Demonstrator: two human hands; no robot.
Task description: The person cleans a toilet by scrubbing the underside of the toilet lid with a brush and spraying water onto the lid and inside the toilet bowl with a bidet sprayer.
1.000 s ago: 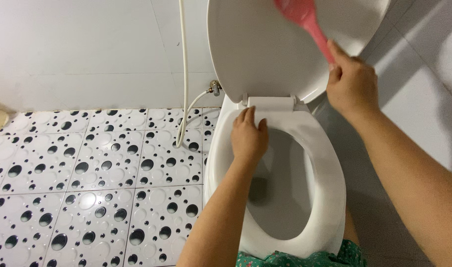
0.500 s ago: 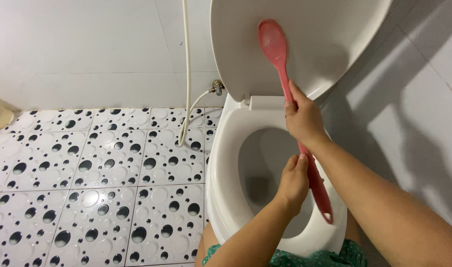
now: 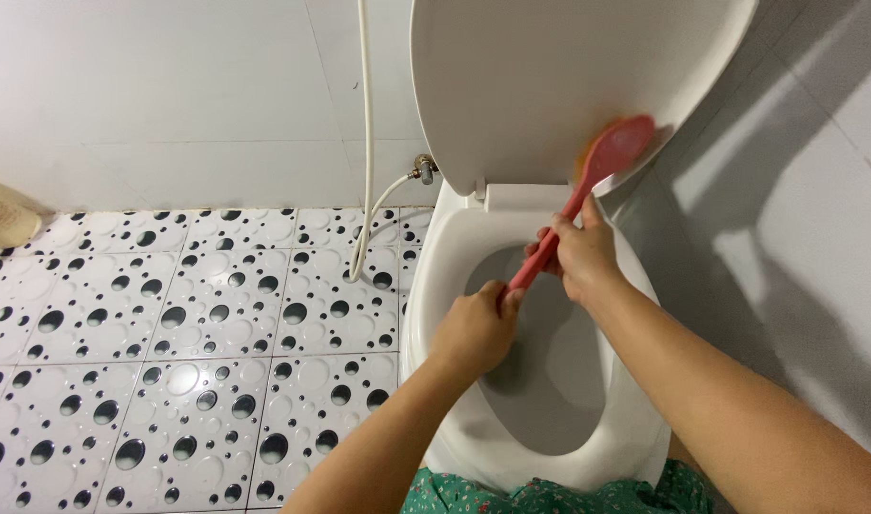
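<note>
Both hands are closed around the red handle of a brush [image 3: 602, 162]: the left hand [image 3: 474, 328] grips the lower end, the right hand [image 3: 580, 257] the middle. The brush head is pressed against the lower right of the raised lid [image 3: 531, 86]. Below, the toilet bowl [image 3: 550, 381] is seen open, its contents shadowed. A hose [image 3: 364, 143] is hung beside it.

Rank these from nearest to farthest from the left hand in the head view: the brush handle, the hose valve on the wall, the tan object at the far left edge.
From the left hand:
1. Pink brush handle, gripped in that hand, over the bowl.
2. Hose valve, up on the wall beside the raised lid.
3. Tan object, at the far left edge of the floor.
</note>
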